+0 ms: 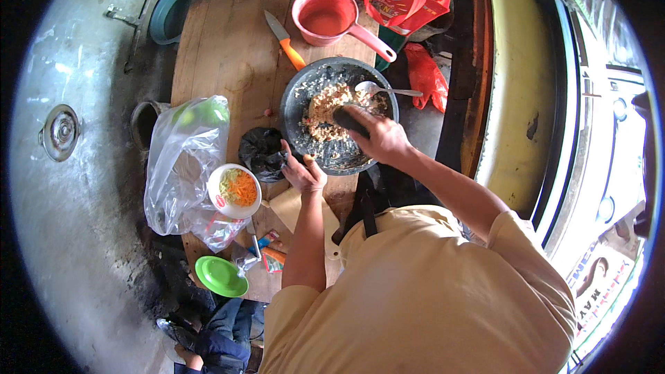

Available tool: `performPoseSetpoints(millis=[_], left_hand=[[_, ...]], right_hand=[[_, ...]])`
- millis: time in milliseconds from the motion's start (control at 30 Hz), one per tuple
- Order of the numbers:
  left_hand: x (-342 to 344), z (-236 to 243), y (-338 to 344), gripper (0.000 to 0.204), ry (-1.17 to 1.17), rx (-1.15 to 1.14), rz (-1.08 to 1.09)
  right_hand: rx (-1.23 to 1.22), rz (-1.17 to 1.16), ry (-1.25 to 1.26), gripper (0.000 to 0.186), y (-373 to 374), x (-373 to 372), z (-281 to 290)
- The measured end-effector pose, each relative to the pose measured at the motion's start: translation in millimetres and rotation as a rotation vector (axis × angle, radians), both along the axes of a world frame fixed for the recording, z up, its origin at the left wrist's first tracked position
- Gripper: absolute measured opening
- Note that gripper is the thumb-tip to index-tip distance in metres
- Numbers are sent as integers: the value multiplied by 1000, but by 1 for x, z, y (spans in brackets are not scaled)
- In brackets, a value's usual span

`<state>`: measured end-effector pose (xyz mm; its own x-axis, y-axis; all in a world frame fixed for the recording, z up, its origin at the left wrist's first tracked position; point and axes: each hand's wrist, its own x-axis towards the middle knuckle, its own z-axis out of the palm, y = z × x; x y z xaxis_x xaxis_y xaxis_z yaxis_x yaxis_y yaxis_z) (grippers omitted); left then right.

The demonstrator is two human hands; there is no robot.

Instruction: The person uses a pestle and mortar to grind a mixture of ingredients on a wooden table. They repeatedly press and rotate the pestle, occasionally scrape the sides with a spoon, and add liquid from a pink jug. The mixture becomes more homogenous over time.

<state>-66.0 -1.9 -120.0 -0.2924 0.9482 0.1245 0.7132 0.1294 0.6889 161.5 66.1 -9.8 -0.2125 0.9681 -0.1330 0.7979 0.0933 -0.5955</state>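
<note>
A wide dark stone mortar [339,62] stands on the wooden table, with a crumbly light-brown ground mix [323,112] inside it. My right hand [384,140] is closed round a dark stone pestle [350,122], pressing it into the mix. A metal spoon [391,90] lies in the mortar, its handle reaching past the right rim. My left hand [305,174] grips the mortar's near-left rim, thumb at the edge and fingers along the outside. Beside that hand sits a crumpled black plastic bag [262,154].
On the wooden table [232,41] are an orange-handled knife [285,40], a pink dipper [305,17], a clear plastic bag [181,166], a white bowl [216,197] of shredded vegetables, a green plate [220,275] and a cutting board [305,211]. Another person's legs [232,329] show at lower left.
</note>
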Motion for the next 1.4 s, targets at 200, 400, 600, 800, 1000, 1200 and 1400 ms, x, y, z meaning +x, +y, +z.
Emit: performPoseSetpoints(millis=[200,400,600,800,1000,1200,1400], left_hand=[[-1,-2,1,72,-36,13,-6],[-3,-5,1,74,-17,116,-28],[-5,-5,3,74,-83,52,-12],[-4,-10,-1,76,-97,-34,-1],[-4,-11,-2,72,-85,-36,-6],[-5,-6,0,76,-88,48,-22],[-4,-7,-1,73,-27,77,8]], right_hand=[[-133,151,-238,65,13,-9,39],[-256,-160,-7,62,73,1,36],[-263,-133,147,61,91,-8,23],[-288,89,-200,63,28,-11,34],[170,242,-218,64,3,-21,16],[5,126,-74,64,3,28,30],[321,488,-157,66,-13,48,20]])
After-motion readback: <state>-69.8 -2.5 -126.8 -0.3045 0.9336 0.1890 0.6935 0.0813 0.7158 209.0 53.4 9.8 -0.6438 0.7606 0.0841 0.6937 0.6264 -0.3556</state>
